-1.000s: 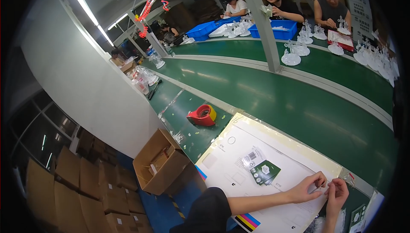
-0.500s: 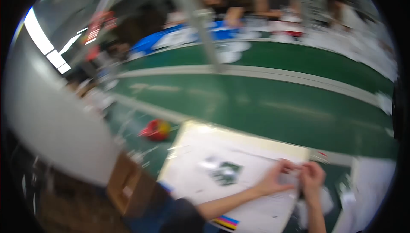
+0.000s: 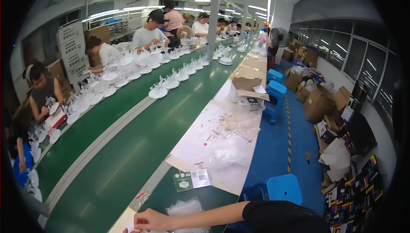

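Observation:
My right hand (image 3: 149, 220) is at the lower edge, its arm reaching in from the right in a black sleeve. Its fingers are curled and pressed together; whatever they hold is too small or cut off to make out. A pale board edge (image 3: 124, 221) lies beside the fingers. Just beyond my wrist sits a crumpled transparent plastic bag (image 3: 185, 207). Farther off, a flat green and white printed card (image 3: 191, 180) rests on the green bench top. My left hand is out of the picture.
A white-covered bench section (image 3: 222, 164) holds plastic film and scraps, with an open carton (image 3: 249, 88) behind. Blue stools (image 3: 285, 190) stand right of it. Green conveyor (image 3: 128, 156) carries rows of transparent figures on white discs (image 3: 171, 81). Co-workers (image 3: 147, 36) sit across; cartons (image 3: 318, 104) line the right wall.
The view has swung far to the right, from the board to the line and aisle. Both hands were close together over the board's right edge; now only the right shows, at the lower edge.

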